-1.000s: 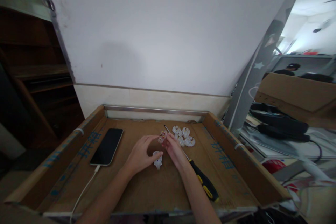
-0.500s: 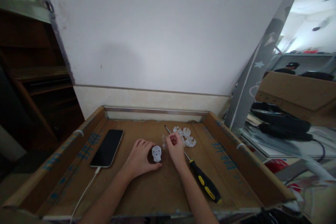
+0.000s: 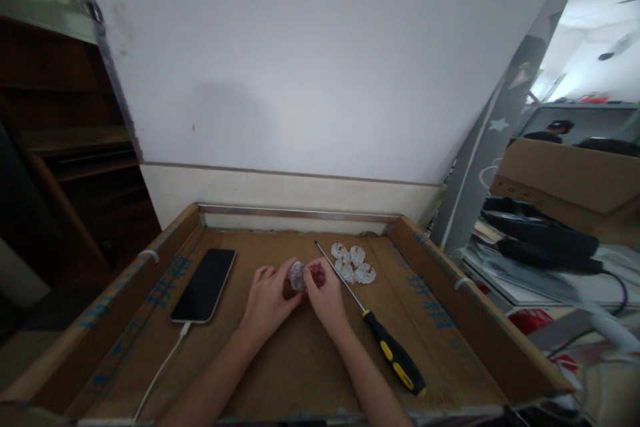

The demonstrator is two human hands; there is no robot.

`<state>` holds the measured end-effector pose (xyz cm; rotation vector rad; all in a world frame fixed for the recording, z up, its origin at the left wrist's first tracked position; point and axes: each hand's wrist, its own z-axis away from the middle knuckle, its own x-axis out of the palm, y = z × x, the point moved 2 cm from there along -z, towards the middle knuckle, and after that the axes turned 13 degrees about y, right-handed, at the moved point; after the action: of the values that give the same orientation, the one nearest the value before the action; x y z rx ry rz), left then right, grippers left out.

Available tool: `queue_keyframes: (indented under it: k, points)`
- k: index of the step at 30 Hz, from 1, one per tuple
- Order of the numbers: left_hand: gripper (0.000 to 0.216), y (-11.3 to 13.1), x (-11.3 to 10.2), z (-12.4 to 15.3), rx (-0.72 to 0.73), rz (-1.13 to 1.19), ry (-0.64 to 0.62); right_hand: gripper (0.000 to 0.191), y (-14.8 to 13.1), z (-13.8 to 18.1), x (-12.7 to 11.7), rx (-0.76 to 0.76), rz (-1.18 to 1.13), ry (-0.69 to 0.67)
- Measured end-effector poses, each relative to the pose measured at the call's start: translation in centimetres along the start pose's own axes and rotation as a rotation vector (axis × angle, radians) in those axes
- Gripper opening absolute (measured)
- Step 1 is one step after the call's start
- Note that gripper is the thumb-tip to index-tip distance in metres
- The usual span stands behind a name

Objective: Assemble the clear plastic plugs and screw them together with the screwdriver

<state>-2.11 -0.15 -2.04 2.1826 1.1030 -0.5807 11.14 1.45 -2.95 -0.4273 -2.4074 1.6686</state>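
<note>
In the cardboard tray (image 3: 293, 360), well apart from its walls (image 3: 463, 310), the left hand (image 3: 270, 295) and right hand (image 3: 325, 290) pinch a small plastic piece (image 3: 297, 276). Phone (image 3: 204, 285), screwdriver (image 3: 397, 357) and clear parts (image 3: 344, 269) lie there too.

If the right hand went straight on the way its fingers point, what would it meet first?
The right hand would probably meet the round plastic piece held in the left hand; whether they touch is unclear.

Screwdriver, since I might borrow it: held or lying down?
Lying: the screwdriver rests on the cardboard; left hand holds a clear piece, right hand at its edge.
</note>
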Motion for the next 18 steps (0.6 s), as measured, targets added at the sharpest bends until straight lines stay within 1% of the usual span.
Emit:
queue_keyframes:
  k: [4, 11, 16, 18]
  points:
    - [0.050, 0.01, -0.13, -0.01, -0.029, -0.003, 0.009, 0.015, -0.43, 0.09, 0.00, 0.002, 0.011, 0.010]
    - [0.052, 0.32, -0.11, 0.11, -0.017, 0.132, -0.050, 0.010, -0.49, 0.25, -0.05, -0.011, 0.057, -0.005]
    - [0.051, 0.44, -0.08, -0.17, -0.086, 0.115, -0.114, 0.009, -0.33, 0.15, -0.13, -0.016, 0.085, 0.016]
    - [0.049, 0.48, -0.15, -0.25, -0.111, 0.116, -0.114, 0.010, -0.33, 0.05, -0.25, -0.022, 0.095, 0.039]
